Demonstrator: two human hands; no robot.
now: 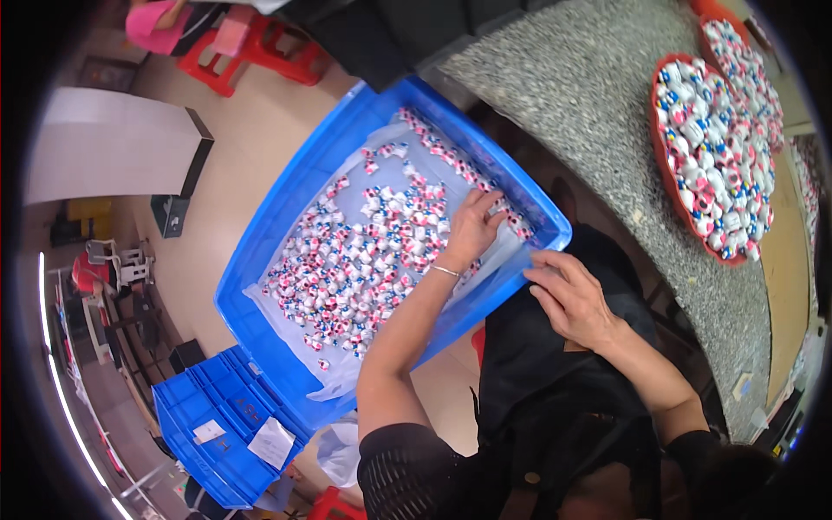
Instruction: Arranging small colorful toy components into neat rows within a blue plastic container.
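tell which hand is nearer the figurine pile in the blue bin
Left: the left hand is inside the blue bin, beside the figurine pile; the right hand is farther off.

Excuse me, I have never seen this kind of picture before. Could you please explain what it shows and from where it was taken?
No machine here, only two bare hands. The camera is worn on the head, looking down; its wide lens bends straight edges. The left hand reaches into a blue bin, fingers among small painted pieces lying on a white sheet; whether it grips one is unclear. The right hand, by the bin's edge, holds nothing visible. Red trays of similar pieces stand on the grey counter.
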